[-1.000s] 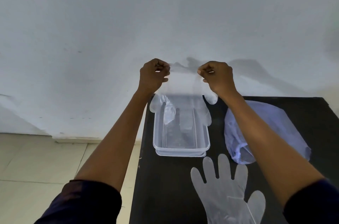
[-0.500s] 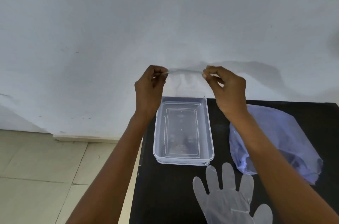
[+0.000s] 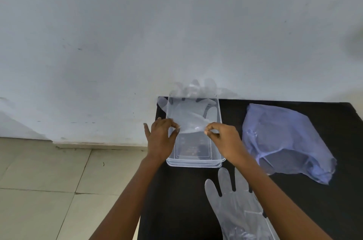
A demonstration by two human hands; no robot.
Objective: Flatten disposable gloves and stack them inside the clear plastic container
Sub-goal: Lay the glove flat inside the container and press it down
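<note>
Pinching the cuff corners, left hand (image 3: 160, 137) and right hand (image 3: 224, 138) hold the glove (image 3: 188, 115) taut so it settles flat over the clear container (image 3: 196, 163); its fingers spill past the 12 o'clock rim; another glove (image 3: 235, 206) waits at 6 o'clock

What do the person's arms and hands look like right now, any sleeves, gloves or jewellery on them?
Both forearms are bare from wrist to the frame's lower edge; no sleeve shows at this moment. The left hand and right hand are ungloved, with no ring, watch or bracelet visible. Fingernails look short and plain.
</note>
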